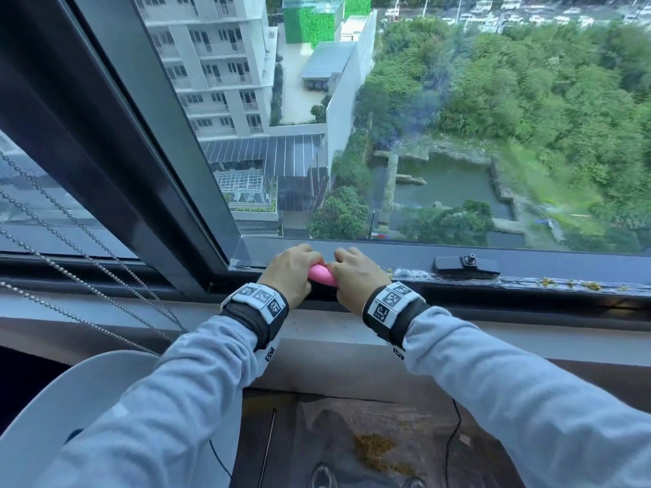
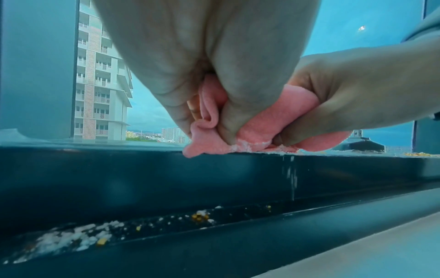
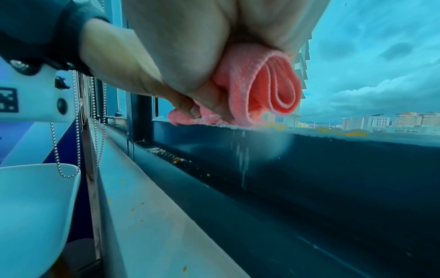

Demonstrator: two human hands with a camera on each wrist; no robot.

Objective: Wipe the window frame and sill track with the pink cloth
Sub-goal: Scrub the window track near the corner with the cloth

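While both fists, the left hand and right hand, clench the bunched pink cloth between them, it drips onto the dark window frame directly beneath, above the crumb-strewn sill track.

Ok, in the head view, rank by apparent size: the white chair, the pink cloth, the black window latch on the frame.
1. White curved chair, largest, though nearest the camera.
2. Black window latch.
3. Pink cloth, mostly hidden between both hands, so only its visible part ranks smallest.
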